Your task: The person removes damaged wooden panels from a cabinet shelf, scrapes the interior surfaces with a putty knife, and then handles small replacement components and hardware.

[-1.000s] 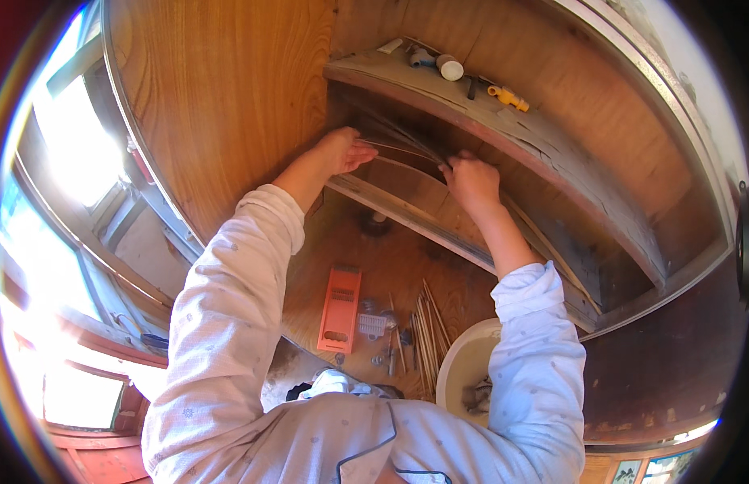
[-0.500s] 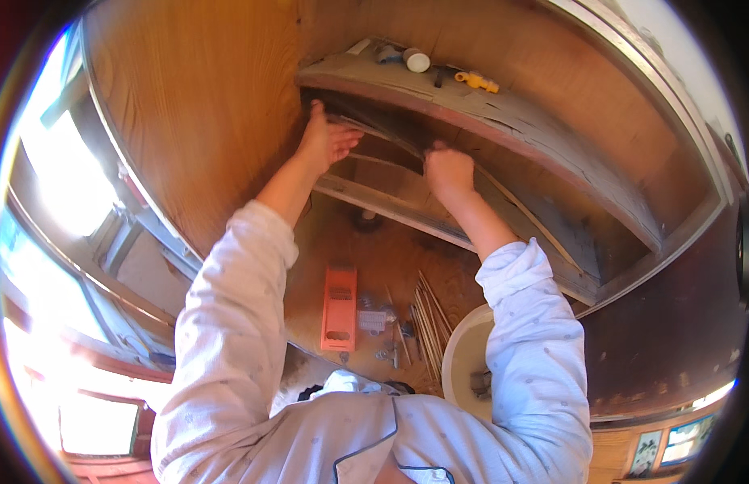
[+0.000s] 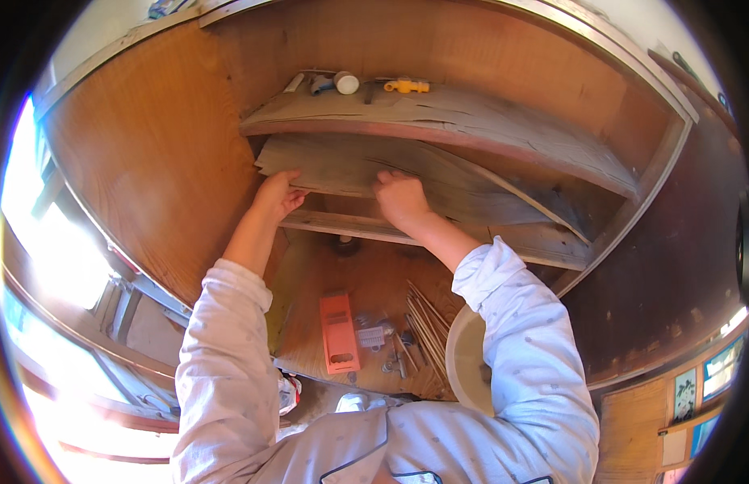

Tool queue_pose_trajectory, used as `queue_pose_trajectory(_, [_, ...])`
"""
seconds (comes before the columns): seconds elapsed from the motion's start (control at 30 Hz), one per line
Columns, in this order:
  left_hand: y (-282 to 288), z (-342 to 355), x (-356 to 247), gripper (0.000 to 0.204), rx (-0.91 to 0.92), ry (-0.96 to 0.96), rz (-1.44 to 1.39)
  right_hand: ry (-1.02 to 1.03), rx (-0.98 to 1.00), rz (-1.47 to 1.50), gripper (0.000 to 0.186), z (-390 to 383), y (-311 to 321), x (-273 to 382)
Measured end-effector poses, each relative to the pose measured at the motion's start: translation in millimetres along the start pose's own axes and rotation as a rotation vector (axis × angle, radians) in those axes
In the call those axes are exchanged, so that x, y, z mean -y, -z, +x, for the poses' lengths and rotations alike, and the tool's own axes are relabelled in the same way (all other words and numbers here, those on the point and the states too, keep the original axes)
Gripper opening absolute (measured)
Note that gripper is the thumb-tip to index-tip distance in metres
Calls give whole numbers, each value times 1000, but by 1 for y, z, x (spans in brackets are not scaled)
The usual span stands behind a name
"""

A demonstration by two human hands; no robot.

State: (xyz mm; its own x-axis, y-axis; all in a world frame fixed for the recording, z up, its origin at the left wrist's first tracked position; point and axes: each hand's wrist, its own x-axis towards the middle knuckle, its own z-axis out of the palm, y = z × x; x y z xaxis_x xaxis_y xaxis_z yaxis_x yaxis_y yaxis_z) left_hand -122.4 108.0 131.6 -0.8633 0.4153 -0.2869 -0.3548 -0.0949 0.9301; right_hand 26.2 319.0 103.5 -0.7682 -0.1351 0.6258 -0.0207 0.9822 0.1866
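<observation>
Head view: left hand (image 3: 275, 197) holds grey sheet (image 3: 338, 163); right hand (image 3: 402, 200) likewise.

Likely a home, at a worn wooden cabinet (image 3: 148, 145).
Orange slicer (image 3: 338, 329), slim sticks (image 3: 427, 327), pale tub (image 3: 468, 355): household things.

No lettering, numbers, labels or signs can be read on anything in view.

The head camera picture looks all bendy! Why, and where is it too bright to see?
In the head view, the fisheye lens bows straight edges, like the upper shelf; in the head view, glare whites out parts of the left side, while the grey sheet, left hand and right hand show clearly.
</observation>
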Motion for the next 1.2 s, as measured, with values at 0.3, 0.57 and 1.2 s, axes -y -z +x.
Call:
queue_pose_trajectory(0.3, [-10, -74, 25, 37, -64, -265, -59, 107, -132, 94, 6, -31, 34, -2])
queue_pose_trajectory(0.57, [8, -159, 61, 37, -215, -171, -278, 251, -161, 201, 10, -60, 51, 34])
queue_pose_trajectory(1.2, [92, -225, 151, 27, -112, -109, -398, -89, -239, 315, 27, -162, 128, 162])
